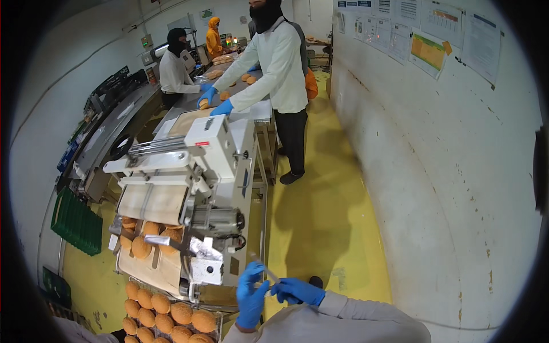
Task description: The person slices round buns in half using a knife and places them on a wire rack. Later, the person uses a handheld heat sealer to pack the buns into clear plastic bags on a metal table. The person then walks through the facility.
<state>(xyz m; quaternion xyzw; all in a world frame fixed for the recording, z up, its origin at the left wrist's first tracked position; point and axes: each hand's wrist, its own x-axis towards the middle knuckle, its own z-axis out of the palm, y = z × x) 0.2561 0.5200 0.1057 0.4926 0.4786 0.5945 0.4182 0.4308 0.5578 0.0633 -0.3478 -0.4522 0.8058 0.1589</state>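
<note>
Both of my hands wear blue gloves and are close together at the lower middle of the view, beside the conveyor machine. My right hand [298, 290] is closed around a thin, pale, stick-like tool [269, 273] that points up and to the left. My left hand [251, 296] is raised with bent fingers against or just beside this tool; whether it grips anything is unclear. To the left of my hands, a wire rack [219, 328] carries several rows of round bread buns [164, 323]. More buns [140, 247] lie on the machine's infeed belt [150, 271].
A white conveyor machine [210, 145] with a motor [216, 218] stands ahead. Beyond it, a person [279, 64] in blue gloves handles buns at a metal table [184, 100]; other people work farther back. Green crates [77, 221] stand left, a papered wall [407, 150] right.
</note>
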